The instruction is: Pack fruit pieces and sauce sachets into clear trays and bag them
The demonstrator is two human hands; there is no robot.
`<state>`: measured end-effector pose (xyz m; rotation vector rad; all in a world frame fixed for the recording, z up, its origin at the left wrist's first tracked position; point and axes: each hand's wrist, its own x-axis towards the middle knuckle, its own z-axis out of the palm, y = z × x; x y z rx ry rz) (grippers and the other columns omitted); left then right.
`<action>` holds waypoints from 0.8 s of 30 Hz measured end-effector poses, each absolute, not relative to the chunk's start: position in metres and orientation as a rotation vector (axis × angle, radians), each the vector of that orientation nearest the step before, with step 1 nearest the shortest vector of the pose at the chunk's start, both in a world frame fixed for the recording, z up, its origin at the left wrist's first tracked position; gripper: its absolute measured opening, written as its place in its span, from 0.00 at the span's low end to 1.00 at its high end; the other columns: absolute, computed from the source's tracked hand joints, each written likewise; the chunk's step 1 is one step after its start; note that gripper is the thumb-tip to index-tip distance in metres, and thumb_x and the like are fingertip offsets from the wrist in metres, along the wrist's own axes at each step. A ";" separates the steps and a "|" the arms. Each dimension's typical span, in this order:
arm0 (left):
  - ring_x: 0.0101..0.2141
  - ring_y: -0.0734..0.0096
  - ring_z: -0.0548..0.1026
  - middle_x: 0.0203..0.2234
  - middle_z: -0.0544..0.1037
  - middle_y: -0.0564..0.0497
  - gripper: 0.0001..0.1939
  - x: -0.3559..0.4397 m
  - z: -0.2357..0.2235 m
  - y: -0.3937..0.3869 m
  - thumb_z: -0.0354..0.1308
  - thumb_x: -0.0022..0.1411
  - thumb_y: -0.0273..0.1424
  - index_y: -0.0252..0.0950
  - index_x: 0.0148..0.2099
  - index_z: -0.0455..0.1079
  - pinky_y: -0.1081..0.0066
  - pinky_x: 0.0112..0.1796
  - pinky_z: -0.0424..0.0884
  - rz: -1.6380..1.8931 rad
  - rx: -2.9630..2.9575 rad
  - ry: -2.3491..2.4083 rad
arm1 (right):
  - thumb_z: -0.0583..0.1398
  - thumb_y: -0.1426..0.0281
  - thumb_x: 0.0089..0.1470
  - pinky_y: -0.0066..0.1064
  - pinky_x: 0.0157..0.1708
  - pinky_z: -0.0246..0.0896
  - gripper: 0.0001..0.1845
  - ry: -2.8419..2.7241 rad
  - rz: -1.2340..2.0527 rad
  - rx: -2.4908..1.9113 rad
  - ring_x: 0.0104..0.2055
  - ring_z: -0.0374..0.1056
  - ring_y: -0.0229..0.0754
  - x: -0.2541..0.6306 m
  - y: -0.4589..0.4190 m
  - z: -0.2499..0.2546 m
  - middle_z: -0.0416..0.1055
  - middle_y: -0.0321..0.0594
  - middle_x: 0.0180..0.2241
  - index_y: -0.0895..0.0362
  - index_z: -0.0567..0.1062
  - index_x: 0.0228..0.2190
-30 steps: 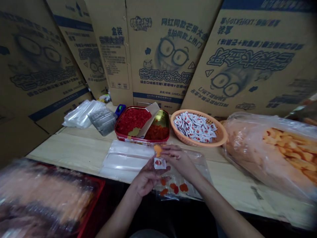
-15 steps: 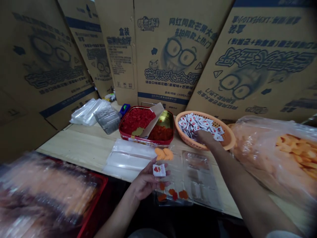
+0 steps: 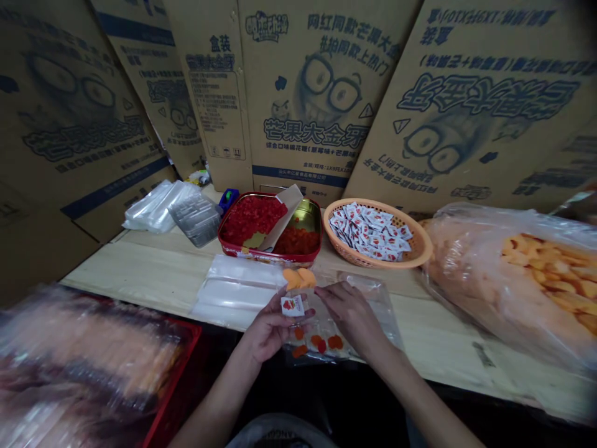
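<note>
Pinching a small white sachet (image 3: 293, 305) in the closed grip of the left hand (image 3: 269, 328), its long edge lying nearly level and pointing toward the open, empty right hand (image 3: 349, 316), both just over a clear plastic tray (image 3: 373, 305). Lying at the tray's far edge, orange jelly pieces (image 3: 298, 278); lying inside, more pieces (image 3: 319, 342), partly hidden beneath the hands. Sachet print too small to read.

Left hand: our left hand (image 3: 269, 328) pinches a small printed sachet (image 3: 293, 305) above a clear plastic tray (image 3: 380, 308).
Right hand: our right hand (image 3: 349, 315) lies open over that tray, just beside orange gummies (image 3: 298, 278).
Nearby: a red tin (image 3: 261, 256) of red pieces and a woven orange basket (image 3: 422, 249) of sachets stand on our wooden table (image 3: 135, 264), with printed cartons (image 3: 298, 74) behind.
</note>
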<state>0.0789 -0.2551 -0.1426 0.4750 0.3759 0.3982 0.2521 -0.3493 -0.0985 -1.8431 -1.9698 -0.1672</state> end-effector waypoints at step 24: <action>0.49 0.54 0.69 0.49 0.71 0.48 0.41 -0.016 -0.165 -0.218 0.54 0.47 0.13 0.46 0.60 0.50 0.55 0.48 0.65 0.537 0.516 0.552 | 0.48 0.60 0.58 0.41 0.42 0.45 0.20 -1.319 -0.255 -2.435 0.43 0.58 0.50 0.249 -0.270 -0.191 0.67 0.48 0.38 0.58 0.73 0.37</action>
